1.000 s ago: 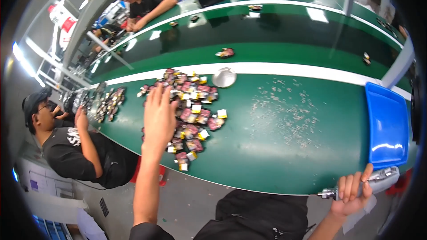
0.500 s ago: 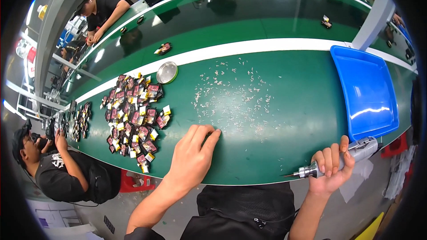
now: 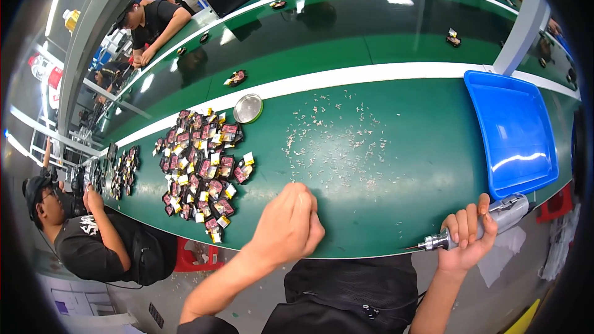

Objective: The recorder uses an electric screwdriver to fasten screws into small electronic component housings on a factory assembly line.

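Observation:
My right hand (image 3: pixel 465 234) is wrapped round a grey electric screwdriver (image 3: pixel 511 209) at the table's front right, its tip pointing left. My left hand (image 3: pixel 288 222) rests low over the front of the green table (image 3: pixel 396 148), fingers curled in and closed; whatever they may hold is hidden. Beyond it lies a loose scatter of tiny silvery pieces like small screws (image 3: pixel 337 142). Left of that hand is a heap of small black electronic assemblies (image 3: pixel 204 167) with pinkish-red parts and yellow-white tabs. A round shallow metal dish (image 3: pixel 248 109) with a green rim stands behind the heap.
A blue plastic tray (image 3: pixel 520 136) stands at the right. Behind the white rail runs a dark green conveyor belt (image 3: pixel 346 25) carrying a few assemblies. Another person (image 3: pixel 93 235) works at the left, with more assemblies (image 3: pixel 127 170) nearby. Metal posts (image 3: pixel 523 31) rise at the sides.
My left hand has curled its fingers closed and shifted slightly right and nearer to me. The right hand still grips the screwdriver. The whole view has shifted a little.

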The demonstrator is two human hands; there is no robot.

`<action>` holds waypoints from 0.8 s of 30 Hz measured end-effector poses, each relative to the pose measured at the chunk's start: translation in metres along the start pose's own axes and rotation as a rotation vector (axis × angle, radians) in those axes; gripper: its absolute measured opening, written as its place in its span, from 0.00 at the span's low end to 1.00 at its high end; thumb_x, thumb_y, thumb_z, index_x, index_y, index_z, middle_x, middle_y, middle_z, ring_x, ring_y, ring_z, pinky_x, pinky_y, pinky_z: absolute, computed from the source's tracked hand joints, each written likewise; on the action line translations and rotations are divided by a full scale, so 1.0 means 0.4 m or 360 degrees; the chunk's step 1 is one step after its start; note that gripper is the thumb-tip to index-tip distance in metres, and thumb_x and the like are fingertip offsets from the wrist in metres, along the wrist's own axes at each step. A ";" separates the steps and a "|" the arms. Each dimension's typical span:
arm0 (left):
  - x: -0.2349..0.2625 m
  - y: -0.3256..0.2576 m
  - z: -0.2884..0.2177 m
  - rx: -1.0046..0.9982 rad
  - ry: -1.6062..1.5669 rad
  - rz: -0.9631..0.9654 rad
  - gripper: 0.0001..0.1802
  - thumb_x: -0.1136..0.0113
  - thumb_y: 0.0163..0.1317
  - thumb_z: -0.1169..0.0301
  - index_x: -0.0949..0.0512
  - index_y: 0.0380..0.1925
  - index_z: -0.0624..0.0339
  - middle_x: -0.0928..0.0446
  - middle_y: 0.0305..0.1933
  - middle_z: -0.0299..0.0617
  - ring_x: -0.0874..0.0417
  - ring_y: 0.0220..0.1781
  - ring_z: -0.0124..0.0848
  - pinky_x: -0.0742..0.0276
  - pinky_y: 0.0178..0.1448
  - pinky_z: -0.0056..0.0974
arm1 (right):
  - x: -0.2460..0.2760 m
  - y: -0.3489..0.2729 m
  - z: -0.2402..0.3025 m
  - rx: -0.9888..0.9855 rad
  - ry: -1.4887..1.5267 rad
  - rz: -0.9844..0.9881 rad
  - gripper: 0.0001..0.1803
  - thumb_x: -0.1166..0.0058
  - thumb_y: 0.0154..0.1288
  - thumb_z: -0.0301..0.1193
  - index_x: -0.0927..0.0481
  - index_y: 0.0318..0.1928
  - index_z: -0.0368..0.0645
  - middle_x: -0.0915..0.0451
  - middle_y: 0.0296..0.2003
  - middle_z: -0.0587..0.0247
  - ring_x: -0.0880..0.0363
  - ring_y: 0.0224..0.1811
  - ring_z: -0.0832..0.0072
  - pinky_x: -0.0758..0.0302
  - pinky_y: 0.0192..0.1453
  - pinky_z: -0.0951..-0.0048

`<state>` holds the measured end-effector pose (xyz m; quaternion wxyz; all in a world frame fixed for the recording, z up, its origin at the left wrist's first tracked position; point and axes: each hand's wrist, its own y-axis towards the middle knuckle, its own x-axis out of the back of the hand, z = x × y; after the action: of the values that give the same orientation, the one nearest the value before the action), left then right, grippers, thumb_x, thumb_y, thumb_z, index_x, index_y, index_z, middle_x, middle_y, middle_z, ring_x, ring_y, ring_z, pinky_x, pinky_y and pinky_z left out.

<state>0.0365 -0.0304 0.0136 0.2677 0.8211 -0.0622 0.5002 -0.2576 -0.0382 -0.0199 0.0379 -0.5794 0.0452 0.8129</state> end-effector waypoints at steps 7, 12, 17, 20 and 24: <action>-0.008 -0.070 -0.105 0.0239 -0.0760 -0.0133 0.04 0.49 0.55 0.84 0.32 0.29 0.67 0.28 0.30 0.50 0.26 0.28 0.39 0.30 0.32 0.38 | -0.050 -0.023 -0.013 0.0009 -0.0067 -0.0022 0.03 0.59 0.66 0.28 0.35 0.38 0.43 0.42 0.12 0.72 0.43 0.11 0.82 0.38 0.22 0.75; -0.029 -0.113 -0.145 0.0636 -0.1857 -0.0166 0.07 0.51 0.67 0.77 0.28 0.30 0.70 0.27 0.30 0.49 0.24 0.31 0.33 0.24 0.37 0.37 | -0.149 -0.066 -0.074 -0.0111 0.0078 0.0127 0.05 0.61 0.66 0.31 0.35 0.39 0.44 0.40 0.13 0.70 0.41 0.12 0.79 0.35 0.24 0.70; -0.067 -0.128 -0.184 0.0786 -0.2651 -0.0183 0.11 0.51 0.71 0.73 0.24 0.35 0.71 0.25 0.37 0.50 0.24 0.34 0.30 0.28 0.39 0.32 | -0.189 -0.092 -0.105 -0.0119 0.0026 0.0127 0.06 0.61 0.65 0.32 0.36 0.39 0.44 0.38 0.13 0.69 0.39 0.13 0.77 0.34 0.25 0.70; -0.073 -0.136 -0.190 0.0777 -0.2715 -0.0126 0.11 0.51 0.71 0.72 0.24 0.36 0.71 0.24 0.38 0.51 0.24 0.35 0.30 0.27 0.39 0.32 | -0.195 -0.101 -0.114 -0.0085 0.0109 0.0066 0.06 0.62 0.66 0.32 0.36 0.40 0.44 0.37 0.13 0.68 0.39 0.14 0.76 0.34 0.25 0.69; -0.074 -0.144 -0.191 0.0760 -0.2824 -0.0103 0.12 0.50 0.71 0.71 0.24 0.37 0.71 0.24 0.38 0.51 0.24 0.35 0.30 0.28 0.40 0.32 | -0.193 -0.107 -0.119 -0.0067 0.0098 0.0046 0.07 0.62 0.66 0.32 0.36 0.40 0.44 0.36 0.14 0.68 0.39 0.14 0.76 0.34 0.25 0.69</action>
<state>-0.0170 0.0521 -0.0060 -0.0409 0.9387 -0.1169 -0.3216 -0.1830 -0.0021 0.0362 0.0125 -0.6040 0.0378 0.7960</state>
